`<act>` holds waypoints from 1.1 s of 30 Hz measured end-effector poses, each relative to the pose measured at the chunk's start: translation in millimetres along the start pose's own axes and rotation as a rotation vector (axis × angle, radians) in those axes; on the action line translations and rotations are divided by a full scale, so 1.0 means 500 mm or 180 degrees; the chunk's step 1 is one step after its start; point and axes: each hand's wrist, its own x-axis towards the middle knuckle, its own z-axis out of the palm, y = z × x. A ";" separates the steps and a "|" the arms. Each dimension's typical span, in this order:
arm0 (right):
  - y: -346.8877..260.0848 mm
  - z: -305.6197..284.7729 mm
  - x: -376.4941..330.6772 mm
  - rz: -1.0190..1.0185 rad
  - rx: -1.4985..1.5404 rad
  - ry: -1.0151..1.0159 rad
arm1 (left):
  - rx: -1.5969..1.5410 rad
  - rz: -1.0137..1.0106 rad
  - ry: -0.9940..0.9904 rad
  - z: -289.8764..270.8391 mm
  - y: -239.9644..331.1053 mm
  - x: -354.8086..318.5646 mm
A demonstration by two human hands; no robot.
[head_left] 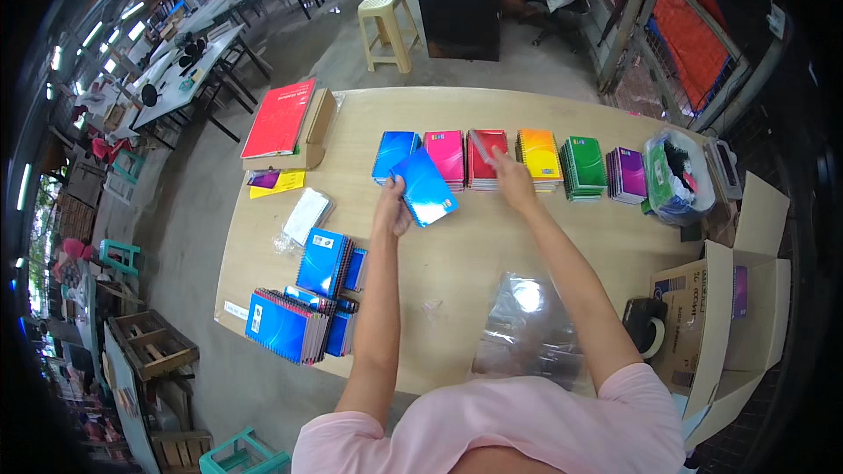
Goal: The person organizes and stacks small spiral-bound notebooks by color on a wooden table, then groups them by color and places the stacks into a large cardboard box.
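Observation:
My left hand [393, 205] grips a blue spiral notebook [427, 189] by its left edge, tilted over the front of a blue notebook stack [393, 147]. At the red notebook stack [489, 178], the fingers of my right hand [512, 179] pinch a thin notebook [479, 146], seen almost edge-on, lifted above the pile. Between these stacks lies a pink pile [444, 156]. Continuing the row to the right are yellow [537, 154], green [582, 165] and purple [626, 174] notebook stacks.
Thicker blue notebooks [285, 323] lie at the table's left front corner. Clear plastic bags [527, 325] rest near me. A cardboard box with a red book [279, 120] stands back left. Right are a filled plastic tub [680, 177], black tape roll [644, 325] and open carton [716, 325].

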 end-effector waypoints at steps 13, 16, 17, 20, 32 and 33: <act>-0.183 -0.110 -0.037 -0.0928 0.2618 -0.1756 | -0.1441 -0.1757 -0.1537 -0.037 -0.118 -0.162; -0.155 -0.044 0.004 -0.0524 0.1861 -0.0991 | -0.1162 -0.1471 -0.0903 -0.044 -0.123 -0.183; -0.169 -0.014 0.014 -0.0558 0.1238 -0.0818 | -0.1444 -0.1624 -0.0762 -0.060 -0.121 -0.190; -0.180 0.082 0.029 -0.1277 -0.0630 -0.0092 | -0.1185 -0.1168 -0.0388 -0.081 -0.115 -0.193; -0.158 -0.031 -0.028 0.0395 0.2821 -0.0995 | -0.0978 -0.1308 -0.0257 -0.144 -0.135 -0.174; -0.142 -0.055 -0.038 0.0621 0.3357 -0.1344 | -0.1007 -0.1511 -0.0433 -0.139 -0.144 -0.175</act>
